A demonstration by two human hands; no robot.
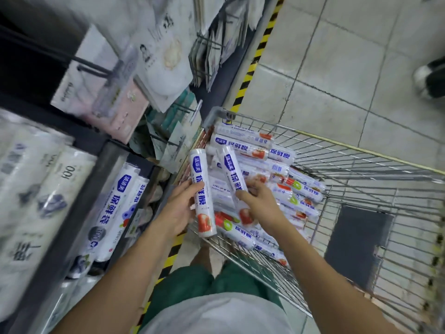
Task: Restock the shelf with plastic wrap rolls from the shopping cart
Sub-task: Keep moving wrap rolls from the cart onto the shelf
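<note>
Pale tiled floor (337,75) lies under a wire shopping cart (349,162) parked tight against the shelf (109,165), probably to keep each carry short. The left hand (179,208) curls round one plastic wrap roll (202,189), and the right hand (257,203) grips a second roll (233,175) just above the heaped rolls (243,148). Motion blur hides any free shelf slot.

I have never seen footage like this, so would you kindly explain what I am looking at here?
There is no machine here: a person wears a camera on the head, so this single picture looks down from their own viewpoint. The left hand grips one plastic wrap roll, and the right hand grips a second roll, both at a wire cart that holds many more rolls. To the left is the shelf, with similar packs on it.
</note>
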